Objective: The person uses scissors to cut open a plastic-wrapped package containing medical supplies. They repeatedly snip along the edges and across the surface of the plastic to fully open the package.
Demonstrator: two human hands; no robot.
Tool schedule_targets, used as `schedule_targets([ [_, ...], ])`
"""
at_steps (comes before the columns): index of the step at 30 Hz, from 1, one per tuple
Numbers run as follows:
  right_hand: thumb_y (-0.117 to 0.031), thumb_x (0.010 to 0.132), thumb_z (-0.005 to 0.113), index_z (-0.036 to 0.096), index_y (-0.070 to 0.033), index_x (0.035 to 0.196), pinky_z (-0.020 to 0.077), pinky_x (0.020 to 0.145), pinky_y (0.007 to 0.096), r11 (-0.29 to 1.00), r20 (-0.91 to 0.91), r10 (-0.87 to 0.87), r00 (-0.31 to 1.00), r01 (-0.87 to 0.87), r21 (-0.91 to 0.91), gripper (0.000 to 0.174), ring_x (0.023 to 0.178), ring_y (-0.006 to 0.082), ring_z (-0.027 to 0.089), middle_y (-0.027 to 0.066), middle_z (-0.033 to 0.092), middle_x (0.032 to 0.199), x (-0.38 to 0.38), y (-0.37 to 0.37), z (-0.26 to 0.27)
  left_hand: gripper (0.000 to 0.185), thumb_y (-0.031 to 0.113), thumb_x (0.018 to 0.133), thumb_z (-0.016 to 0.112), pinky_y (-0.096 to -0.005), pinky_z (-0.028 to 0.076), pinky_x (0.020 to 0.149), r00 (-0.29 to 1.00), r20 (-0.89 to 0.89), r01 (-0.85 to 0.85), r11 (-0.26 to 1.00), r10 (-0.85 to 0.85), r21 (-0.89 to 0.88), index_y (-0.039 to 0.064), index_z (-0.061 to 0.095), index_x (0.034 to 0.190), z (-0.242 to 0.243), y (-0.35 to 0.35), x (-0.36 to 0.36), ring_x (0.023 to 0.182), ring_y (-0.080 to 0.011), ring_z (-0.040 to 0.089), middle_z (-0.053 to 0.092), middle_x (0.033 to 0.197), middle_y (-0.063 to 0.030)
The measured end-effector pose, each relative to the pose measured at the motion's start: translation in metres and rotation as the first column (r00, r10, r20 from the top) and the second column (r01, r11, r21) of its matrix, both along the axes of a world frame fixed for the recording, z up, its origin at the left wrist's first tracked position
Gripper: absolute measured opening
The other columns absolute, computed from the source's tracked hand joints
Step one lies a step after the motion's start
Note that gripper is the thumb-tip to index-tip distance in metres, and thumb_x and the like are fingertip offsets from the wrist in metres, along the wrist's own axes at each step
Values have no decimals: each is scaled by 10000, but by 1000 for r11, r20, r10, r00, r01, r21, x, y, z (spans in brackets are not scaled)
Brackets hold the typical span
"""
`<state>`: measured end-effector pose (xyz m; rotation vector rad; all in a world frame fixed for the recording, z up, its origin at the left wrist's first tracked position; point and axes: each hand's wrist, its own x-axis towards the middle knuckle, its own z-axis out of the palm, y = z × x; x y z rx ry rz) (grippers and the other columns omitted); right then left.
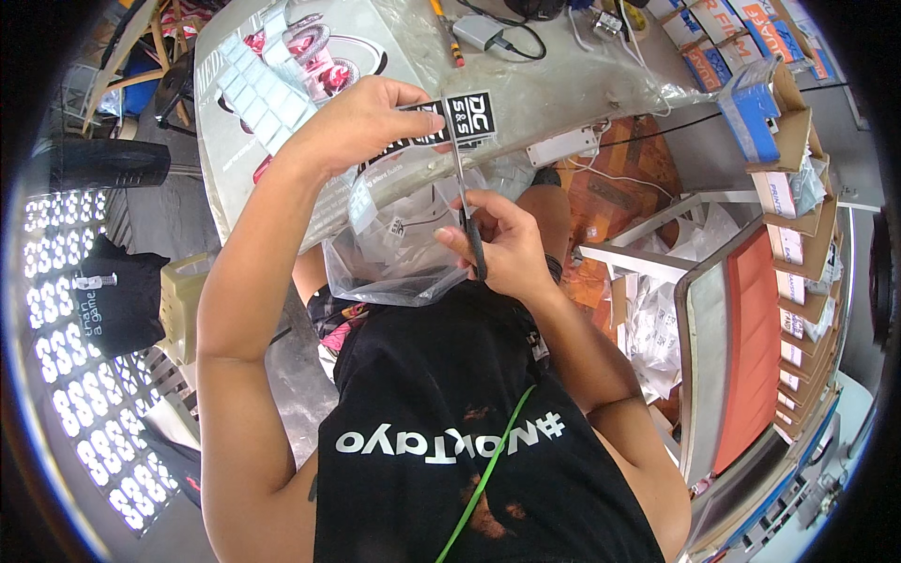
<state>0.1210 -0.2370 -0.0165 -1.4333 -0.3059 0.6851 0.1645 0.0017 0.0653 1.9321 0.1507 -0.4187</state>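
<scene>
My left hand [359, 127] pinches a strip of black and white printed labels [470, 115] between thumb and fingers, above the table's near edge. In my right hand [510, 243] is a pair of scissors [477, 246] with dark handles, its thumb and fingers at the loops. Its metal blades point away from me and cross the strip just right of my left fingertips. Lower down, between the table edge and my lap, a clear plastic bag [394, 271] gapes below the strip. A small label piece [399, 229] with black print shows at the bag.
A plastic-covered table [563, 84] bears a sheet of pale stickers [264, 91], a pencil [447, 32] and a white adapter [479, 33]. A white power strip [563, 146] sits by its edge. Cardboard bins [792, 211] line the right, beside an orange-red panel [753, 345].
</scene>
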Motion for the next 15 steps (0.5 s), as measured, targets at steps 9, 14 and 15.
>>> schedule_targets([
  [9,-33,807,825,597,-10,1197,498,471,260,909,-284,-220,933,301,288,452,611,111,641,53,667,770,17,21,22,354,326,1003,628,-266,451,807,960,28,279,960,-280,14,-21,678,1054,-5,-10,-23,875,-70,541,632,872,11],
  [14,-11,824,787,595,-22,1164,493,458,274,928,-211,-245,946,292,233,390,585,137,629,52,648,778,21,19,37,335,304,974,666,-265,465,842,996,-18,87,982,-91,-166,-21,682,1057,3,1,-41,899,-83,582,662,929,12],
  [15,-5,819,787,594,-16,1168,497,461,271,929,-198,-256,946,297,220,399,601,135,636,60,654,787,20,18,38,324,295,966,676,-260,470,825,995,-48,77,984,-86,-161,-18,687,1047,5,6,-43,882,-81,587,666,921,13],
])
